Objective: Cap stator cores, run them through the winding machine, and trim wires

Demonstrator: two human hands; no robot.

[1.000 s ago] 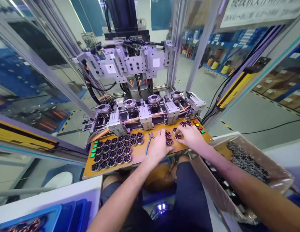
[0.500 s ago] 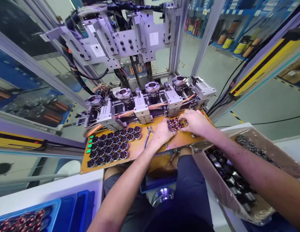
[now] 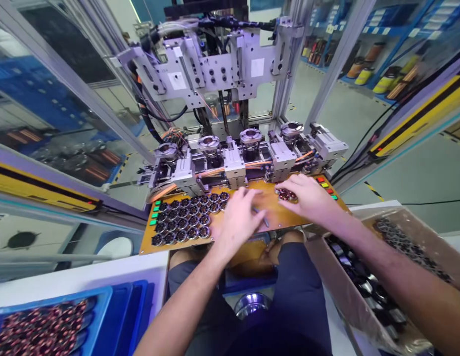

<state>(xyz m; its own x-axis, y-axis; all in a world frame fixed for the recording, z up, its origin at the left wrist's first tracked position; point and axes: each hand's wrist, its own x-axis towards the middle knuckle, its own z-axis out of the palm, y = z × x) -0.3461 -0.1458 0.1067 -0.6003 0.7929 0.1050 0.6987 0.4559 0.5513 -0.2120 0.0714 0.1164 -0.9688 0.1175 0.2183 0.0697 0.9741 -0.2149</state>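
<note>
My left hand (image 3: 240, 217) hovers over the orange board (image 3: 222, 237), its fingers spread with nothing between them. Partly hidden beneath it are the cutting pliers, of which a bluish handle (image 3: 266, 221) shows. On the board's right half, my right hand (image 3: 306, 195) has its thumb and fingers closed around a small cluster of copper-wound motor stators (image 3: 287, 195); the hand hides part of them. To the left of my left hand, rows of dark stator cores (image 3: 181, 220) with shiny rims stand on the board.
Behind the board is a winding machine with clamping heads (image 3: 250, 136) and a plate (image 3: 222, 69) above. A lined carton (image 3: 334, 287) of metal parts stands right. A blue tray (image 3: 104, 306) of copper-wound parts lies lower left. Coloured buttons (image 3: 325, 186) line the board's ends.
My left hand has let go of the copper-wound stators and moved left, fingers opening, over the pliers. My right hand stays on the stators. The camera view has shifted left.
</note>
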